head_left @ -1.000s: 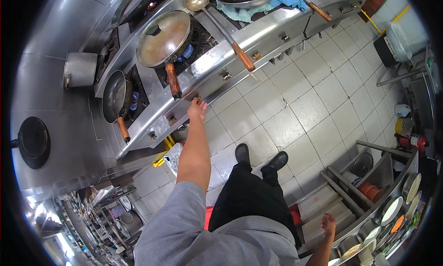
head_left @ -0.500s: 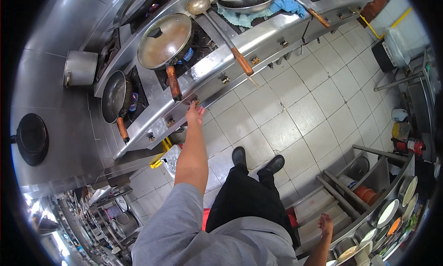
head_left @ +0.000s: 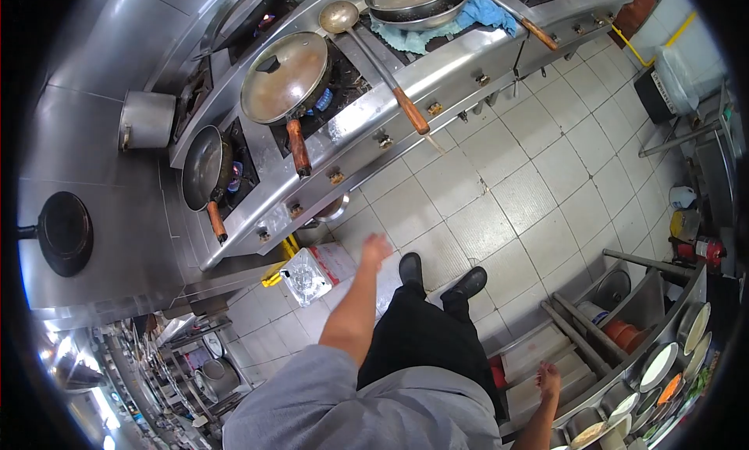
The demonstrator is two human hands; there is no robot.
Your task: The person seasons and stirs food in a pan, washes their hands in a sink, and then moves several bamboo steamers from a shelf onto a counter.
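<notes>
My left hand (head_left: 377, 249) is in mid-air over the tiled floor, apart from the stove front. Motion smears its fingers, and no object shows in it. The nearest stove knob (head_left: 335, 175) sits on the front panel, up and left of the hand. Above that knob, a lidded frying pan (head_left: 285, 79) rests over a blue flame, its wooden handle pointing out. A smaller pan (head_left: 204, 168) stands on the left burner, also beside a flame. My right hand (head_left: 549, 378) hangs low by the prep counter, its fingers loosely bent and apart, with nothing visible in it.
A long ladle (head_left: 382, 60) lies across the stove, its handle past the front edge. Stacked pans (head_left: 417, 4) and a blue cloth (head_left: 480, 12) are further right. A foil-covered box (head_left: 307, 277) stands on the floor. Food containers (head_left: 659, 366) line the counter at lower right.
My left hand has left the stove knob and moved down and right, away from the stove. My right hand has hardly moved. The view has shifted slightly.
</notes>
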